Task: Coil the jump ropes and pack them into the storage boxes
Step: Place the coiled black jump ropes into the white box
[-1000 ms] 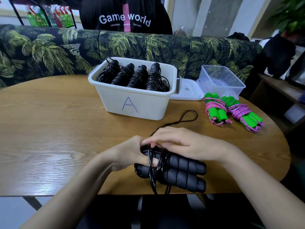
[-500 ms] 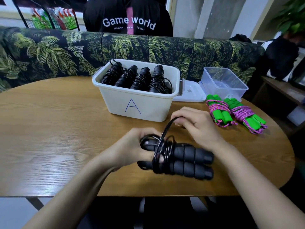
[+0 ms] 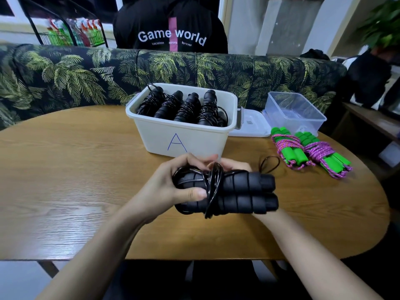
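Note:
A black jump rope with two foam handles side by side is held above the table's near edge. My left hand grips the handles' left ends, thumb across the front. My right hand is mostly hidden behind the handles, its fingers curled on the black cord wound round them; a small cord loop sticks out behind. The white box marked A holds several coiled black ropes. Two green-handled ropes with purple cord lie coiled at the right. A clear box stands behind them.
The round wooden table carries everything. A clear lid lies between the two boxes. A leaf-patterned sofa back runs behind the table, and a person in a black shirt sits beyond it.
The rope bundle has risen and come closer to me. My right hand went from above the handles to behind them, pulling the cord round; the free loop has become short.

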